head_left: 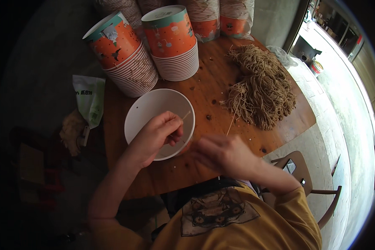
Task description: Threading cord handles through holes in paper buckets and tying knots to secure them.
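My left hand (160,131) is closed over the mouth of a white paper bucket (139,108). A short end of tan string (187,115) sticks up from its curled fingers. My right hand (225,152), just right of the bucket, is smeared by motion, so its fingers do not read clearly. A thin strand (231,124) runs from the string pile toward the back of that hand; whether the hand grips it is unclear. The heap of tan strings (262,87) lies loose on the wooden table (208,104), farther right.
Two stacks of orange and teal paper buckets (171,43) stand at the far left of the table, with wrapped stacks (236,21) behind. A green and white bag (91,96) is left of the table. A chair (296,166) stands at the right.
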{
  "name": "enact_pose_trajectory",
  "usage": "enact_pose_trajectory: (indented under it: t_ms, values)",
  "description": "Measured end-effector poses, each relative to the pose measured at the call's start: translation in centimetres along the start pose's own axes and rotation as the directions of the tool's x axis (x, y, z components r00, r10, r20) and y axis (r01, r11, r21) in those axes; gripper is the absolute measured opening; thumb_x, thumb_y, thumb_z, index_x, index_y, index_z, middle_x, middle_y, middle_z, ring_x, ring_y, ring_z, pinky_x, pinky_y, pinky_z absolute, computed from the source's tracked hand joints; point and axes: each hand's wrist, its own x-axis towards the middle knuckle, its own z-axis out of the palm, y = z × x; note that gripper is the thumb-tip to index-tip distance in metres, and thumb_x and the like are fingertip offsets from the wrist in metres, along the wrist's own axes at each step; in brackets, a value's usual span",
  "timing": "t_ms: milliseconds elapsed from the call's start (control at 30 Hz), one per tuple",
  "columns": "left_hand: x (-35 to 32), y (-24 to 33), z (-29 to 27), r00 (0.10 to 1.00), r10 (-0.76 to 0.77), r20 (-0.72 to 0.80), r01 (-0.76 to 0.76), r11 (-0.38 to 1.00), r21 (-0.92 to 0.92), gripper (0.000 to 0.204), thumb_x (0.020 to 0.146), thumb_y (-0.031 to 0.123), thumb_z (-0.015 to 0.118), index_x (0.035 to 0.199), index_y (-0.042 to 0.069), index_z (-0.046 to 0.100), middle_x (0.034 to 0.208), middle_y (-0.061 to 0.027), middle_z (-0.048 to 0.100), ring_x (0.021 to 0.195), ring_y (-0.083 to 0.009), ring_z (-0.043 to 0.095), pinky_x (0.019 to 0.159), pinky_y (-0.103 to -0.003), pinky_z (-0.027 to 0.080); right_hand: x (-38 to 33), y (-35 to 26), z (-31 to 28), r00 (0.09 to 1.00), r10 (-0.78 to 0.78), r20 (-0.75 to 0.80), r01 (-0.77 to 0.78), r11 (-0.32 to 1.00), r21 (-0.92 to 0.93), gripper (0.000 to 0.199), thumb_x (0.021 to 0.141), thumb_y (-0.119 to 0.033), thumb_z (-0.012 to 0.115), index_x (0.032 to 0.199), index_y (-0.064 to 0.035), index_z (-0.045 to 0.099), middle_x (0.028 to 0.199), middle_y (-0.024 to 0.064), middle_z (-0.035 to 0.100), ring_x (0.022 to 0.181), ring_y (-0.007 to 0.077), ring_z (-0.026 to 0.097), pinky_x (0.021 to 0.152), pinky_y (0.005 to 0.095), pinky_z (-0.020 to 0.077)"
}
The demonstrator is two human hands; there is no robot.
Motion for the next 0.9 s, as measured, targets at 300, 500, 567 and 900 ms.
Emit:
enact_pose_trajectory:
  t_ms: [300,500,567,900]
  values:
    - [-0.2,0.0,1.6,0.993,0.099,0.067,-0.1,0.995,0.007,0.012,0.097,0.013,0.049,0.1,0.005,0.057,0.081,0.0024,0.054,0.071,-0.0041,0.047,0.068,-0.02,0.042,8.2,4.5,-2.2,0.982,-0.168,0.09,0.147,0.968,0.204,0.014,0.082,-0.015,0.069,0.084,-0.0042,0.061,0.081,0.0074,0.057,0.07,0.0235,0.06,0.061,0.0338,0.0486]
    - [-0.1,0.3,1.2,0.993,0.056,0.104,-0.052,0.998,-0.041,0.012,0.095,0.012,0.052,0.102,0.005,0.059,0.084,0.0034,0.054,0.074,-0.0033,0.048,0.07,-0.018,0.041,7.8,6.0,-1.6,0.993,-0.11,0.051,0.088,0.945,0.315,0.016,0.081,-0.014,0.07,0.083,-0.0016,0.06,0.081,0.0069,0.056,0.074,0.0222,0.059,0.065,0.0329,0.048]
    - [0.3,0.1,1.2,0.993,0.041,0.113,-0.037,0.999,-0.037,0.013,0.095,0.013,0.053,0.102,0.005,0.059,0.084,0.0035,0.054,0.074,-0.0031,0.048,0.07,-0.018,0.041,7.2,6.3,-1.4,0.999,-0.031,0.02,0.024,0.958,0.285,0.015,0.081,-0.014,0.07,0.084,-0.0017,0.061,0.084,0.0074,0.055,0.079,0.0225,0.059,0.068,0.0326,0.0482]
    - [1.9,-0.2,1.8,0.995,0.028,0.099,-0.013,0.988,-0.153,0.015,0.094,0.016,0.057,0.101,0.003,0.06,0.084,0.0021,0.056,0.075,-0.004,0.05,0.068,-0.019,0.041,0.9,5.7,0.2,0.96,0.194,-0.2,-0.13,0.947,0.294,0.018,0.086,-0.018,0.067,0.089,-0.0021,0.06,0.083,0.0109,0.061,0.074,0.0252,0.062,0.065,0.0344,0.0495]
